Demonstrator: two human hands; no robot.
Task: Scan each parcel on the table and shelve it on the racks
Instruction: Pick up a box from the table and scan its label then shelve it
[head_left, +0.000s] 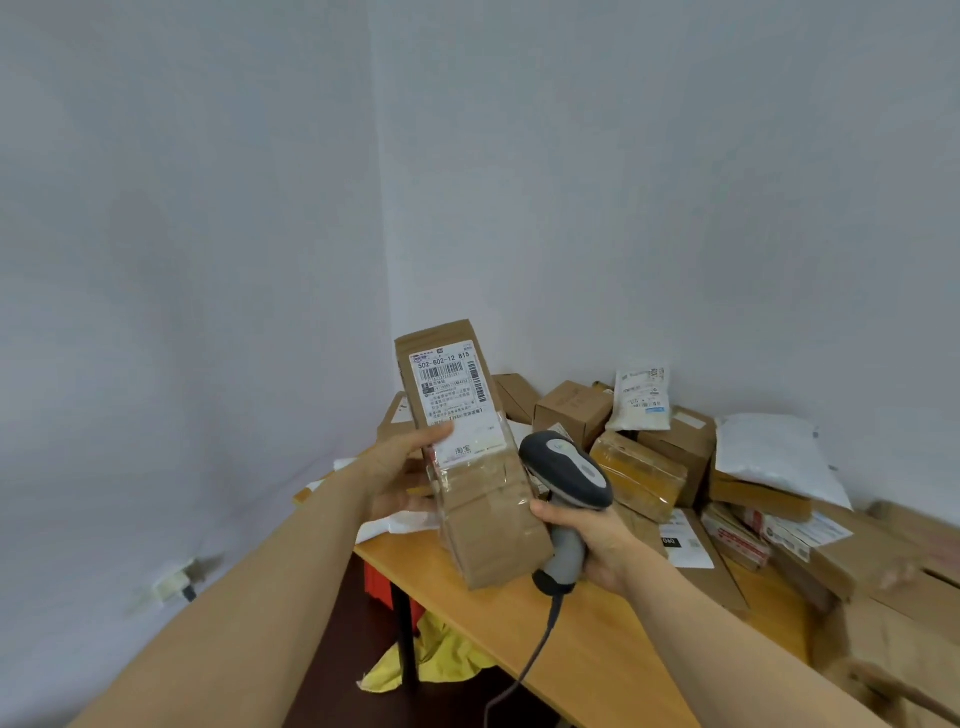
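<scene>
left hand (400, 475) grips parcel (470, 457) (label up); right hand (597, 545) holds scanner (569, 486)

Open air left of table (597, 639), bare strip along near edge, parcels (644, 467) heaped right, seemingly filling corner.

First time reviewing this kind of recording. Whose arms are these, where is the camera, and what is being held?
There is no robot here. One camera sits on a person's head, looking forward and down, so the arms are the wearer's own. The left hand grips a tall cardboard parcel upright, its shipping label facing the camera. The right hand holds a grey corded barcode scanner beside it. Behind, a pile of other parcels covers the wooden table. No racks show.
</scene>
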